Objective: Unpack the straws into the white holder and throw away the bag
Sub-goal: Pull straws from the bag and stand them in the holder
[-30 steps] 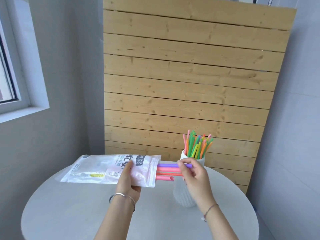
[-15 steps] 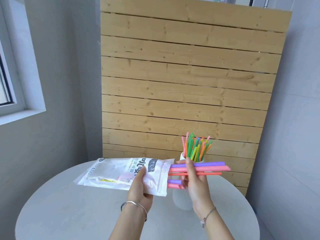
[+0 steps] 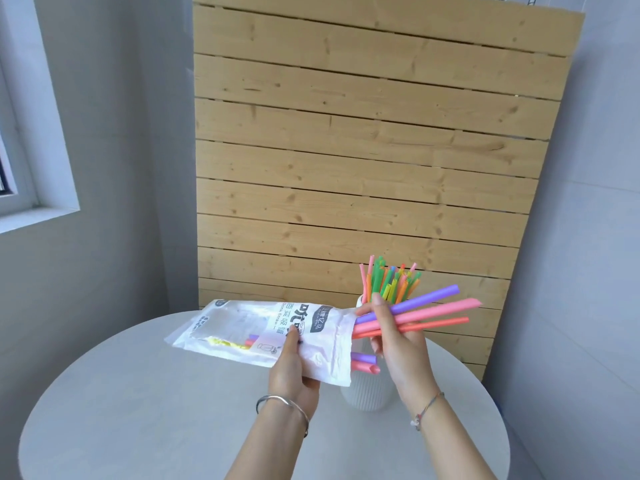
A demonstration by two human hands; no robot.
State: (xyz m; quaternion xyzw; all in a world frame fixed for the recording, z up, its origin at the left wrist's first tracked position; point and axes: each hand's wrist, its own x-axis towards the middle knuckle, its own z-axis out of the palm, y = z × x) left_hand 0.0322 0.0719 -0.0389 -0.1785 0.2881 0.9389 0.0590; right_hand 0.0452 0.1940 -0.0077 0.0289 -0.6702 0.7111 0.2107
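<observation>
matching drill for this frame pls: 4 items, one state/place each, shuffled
Items:
1. bag
2. purple straw
3. holder
4. bracelet

States:
A. stands on the table
B. on the left wrist
C. held by the left hand
D. pulled out by the right hand

Pairs: 1-C, 2-D, 3-A, 4-B

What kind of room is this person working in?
Probably a small corner of a home or café, though that is uncertain: a round grey table, a window in a plain grey wall, and a wooden slat panel leaning behind.
</observation>
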